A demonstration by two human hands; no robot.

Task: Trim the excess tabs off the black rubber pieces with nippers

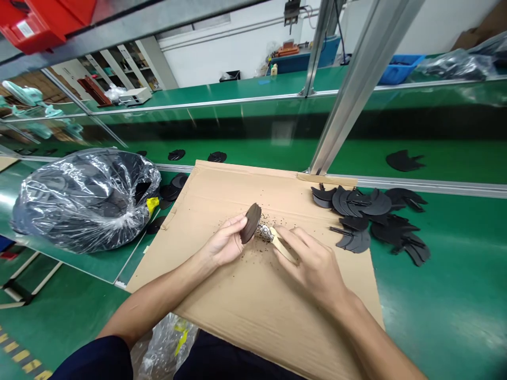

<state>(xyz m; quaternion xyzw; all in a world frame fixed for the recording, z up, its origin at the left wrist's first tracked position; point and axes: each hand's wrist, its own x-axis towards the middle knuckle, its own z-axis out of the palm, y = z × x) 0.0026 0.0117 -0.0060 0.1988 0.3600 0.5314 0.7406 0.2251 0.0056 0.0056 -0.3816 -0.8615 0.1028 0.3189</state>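
Observation:
My left hand (228,238) is closed on a dark, rounded flat plastic part (251,222), tilted up on its edge over the cardboard sheet (222,195). In my right hand (312,258) is a pair of nippers (282,245) with cream handles and a metal head. The tip of the nippers meets the lower right edge of the part, though whether the jaws bite on it is too small to tell. Tiny dark scraps (259,248) lie scattered on the cardboard beneath both hands.
A pile of similar black parts (356,203) lies at the right, partly on the cardboard. At the left sits a clear plastic bag (87,195) full of black parts. A metal post (352,84) rises behind the cardboard. More black parts (217,157) lie on the green conveyor surface (277,148).

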